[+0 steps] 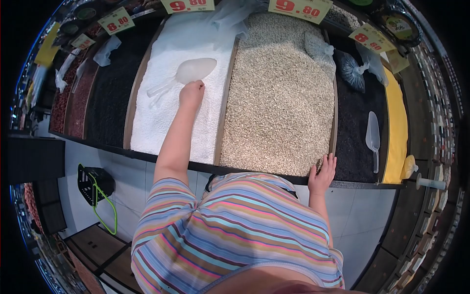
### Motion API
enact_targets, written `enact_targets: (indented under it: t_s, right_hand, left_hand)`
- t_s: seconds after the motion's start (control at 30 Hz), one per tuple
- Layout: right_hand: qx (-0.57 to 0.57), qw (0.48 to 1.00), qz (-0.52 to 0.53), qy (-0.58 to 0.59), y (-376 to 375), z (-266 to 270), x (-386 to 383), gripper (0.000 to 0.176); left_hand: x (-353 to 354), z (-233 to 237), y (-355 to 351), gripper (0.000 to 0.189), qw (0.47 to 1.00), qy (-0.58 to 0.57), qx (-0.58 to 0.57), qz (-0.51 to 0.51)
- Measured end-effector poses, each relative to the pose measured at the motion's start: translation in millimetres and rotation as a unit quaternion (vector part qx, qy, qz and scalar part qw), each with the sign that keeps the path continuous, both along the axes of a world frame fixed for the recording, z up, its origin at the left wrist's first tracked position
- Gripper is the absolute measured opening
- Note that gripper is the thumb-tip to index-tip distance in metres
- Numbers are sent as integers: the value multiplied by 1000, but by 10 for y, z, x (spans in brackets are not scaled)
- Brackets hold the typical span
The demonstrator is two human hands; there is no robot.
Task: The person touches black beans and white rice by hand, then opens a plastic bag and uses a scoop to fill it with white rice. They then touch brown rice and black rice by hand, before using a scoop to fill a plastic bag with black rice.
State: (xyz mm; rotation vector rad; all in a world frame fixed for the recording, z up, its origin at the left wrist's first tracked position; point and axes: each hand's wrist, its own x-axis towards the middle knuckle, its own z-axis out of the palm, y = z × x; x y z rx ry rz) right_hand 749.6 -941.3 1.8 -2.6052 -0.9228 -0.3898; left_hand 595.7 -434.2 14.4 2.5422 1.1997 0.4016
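Note:
My left hand (pixel 191 93) reaches over a bin of fine white grains (pixel 200 132), its fingers curled together; what they hold, if anything, I cannot tell. Right above the fingertips lies a clear scoop (pixel 197 70) on the grains, its handle (pixel 161 88) pointing down to the left and a bit of clear plastic beside it. My right hand (pixel 322 175) rests with fingers stretched out at the front corner of the neighbouring bin of beige grains (pixel 279 98), by the wooden divider (pixel 334 132).
Dark grains (pixel 352 152) on the right hold another clear scoop (pixel 373 134) and a knotted plastic bag (pixel 353 72). Further right are yellow grains (pixel 395 127). Price signs (pixel 301 9) line the back. A black basket (pixel 95 183) with a green handle stands on the floor.

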Motion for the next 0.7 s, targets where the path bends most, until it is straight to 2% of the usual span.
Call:
enact_targets:
  t_s: [0.17,0.27,0.37,0.47,0.57,0.63,0.7]
  right_hand:
    - [0,1000,1,2,-3,-3,4,51]
    - [6,1000,8,1,-17,-21,13,51]
    - [14,1000,13,-4,-1,21,3,51]
    - [11,1000,7,0,-15,7,5,52]
    - [17,1000,9,-1,-18,4,-6,53]
    - [24,1000,9,-2,-18,10,-3,53]
    - [25,1000,7,1,-22,10,-3,53]
  left_hand:
    - [-27,66,-107,20,996,-47,-24,66]
    - [-65,17,-183,24,992,-92,22,86]
    - [-56,54,-412,25,991,-128,-10,34]
    - [110,195,-921,25,985,-158,-28,-58]
    - [269,166,-1332,26,963,-187,-2,-193]
    - [344,155,-1481,36,942,-206,47,-259]
    - [384,132,-1524,52,957,-172,46,-228]
